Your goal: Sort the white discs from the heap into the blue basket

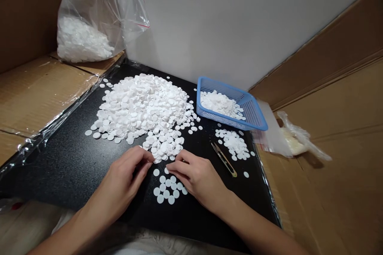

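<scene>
My left hand (pixel 131 173) is at the near edge of a small heap of white discs (pixel 163 143), its thumb and index finger pinched together. What lies between those fingertips is hidden. Facing it, my right hand (pixel 197 177) has its fingers drawn together on a small white disc (pixel 166 170) lying on the black tabletop (pixel 74 159). Just below the hands, several flat round discs (pixel 162 187) are spread in a single loose layer, partly covered by my right fingers. Behind the small heap rises a large mound of the same discs (pixel 143 105).
A blue mesh basket (pixel 257 111) holding more discs stands at the back right. Thread snips (pixel 224 159) lie beside a small disc pile (pixel 236 144). A clear bag (pixel 86 40) of white pieces sits on cardboard (pixel 38 95) at left; another plastic bag (pixel 295 139) is at right.
</scene>
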The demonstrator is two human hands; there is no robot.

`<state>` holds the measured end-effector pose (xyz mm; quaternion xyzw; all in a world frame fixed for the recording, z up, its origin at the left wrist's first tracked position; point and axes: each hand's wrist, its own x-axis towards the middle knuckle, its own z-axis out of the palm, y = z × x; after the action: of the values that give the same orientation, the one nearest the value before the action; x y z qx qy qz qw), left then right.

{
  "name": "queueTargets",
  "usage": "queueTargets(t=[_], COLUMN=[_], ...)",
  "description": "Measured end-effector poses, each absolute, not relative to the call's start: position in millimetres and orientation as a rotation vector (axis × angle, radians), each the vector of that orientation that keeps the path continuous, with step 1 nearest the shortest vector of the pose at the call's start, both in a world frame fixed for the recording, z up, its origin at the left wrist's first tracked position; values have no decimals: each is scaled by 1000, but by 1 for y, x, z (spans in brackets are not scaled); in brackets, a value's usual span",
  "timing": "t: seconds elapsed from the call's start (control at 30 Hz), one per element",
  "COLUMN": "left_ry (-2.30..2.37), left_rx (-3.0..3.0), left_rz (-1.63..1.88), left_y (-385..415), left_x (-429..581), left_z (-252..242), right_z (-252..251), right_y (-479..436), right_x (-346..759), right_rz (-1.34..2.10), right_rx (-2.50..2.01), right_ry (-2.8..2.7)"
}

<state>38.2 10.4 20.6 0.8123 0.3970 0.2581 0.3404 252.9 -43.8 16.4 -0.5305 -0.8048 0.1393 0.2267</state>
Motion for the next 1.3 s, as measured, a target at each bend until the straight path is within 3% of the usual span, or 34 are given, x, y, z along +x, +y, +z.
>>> queueTargets(t=[0.47, 0.73, 1.03, 1.3], left_ry=[943, 846, 548, 453], left_rx=[2415, 2801, 3023, 3095], left_rz=[663, 469, 472, 441], left_y=[0, -7, -1, 2], left_x=[25, -1, -12, -9], left_z=[3, -7, -6, 2], right_z=[14, 33, 30, 15], right_y=[-42, -42, -39, -30], right_x=[252, 269, 272, 256], right_rz=[494, 629, 764, 443], right_rx=[-1383, -1310, -1263, -1162], right_ry=[-2194, -2117, -2111, -2320])
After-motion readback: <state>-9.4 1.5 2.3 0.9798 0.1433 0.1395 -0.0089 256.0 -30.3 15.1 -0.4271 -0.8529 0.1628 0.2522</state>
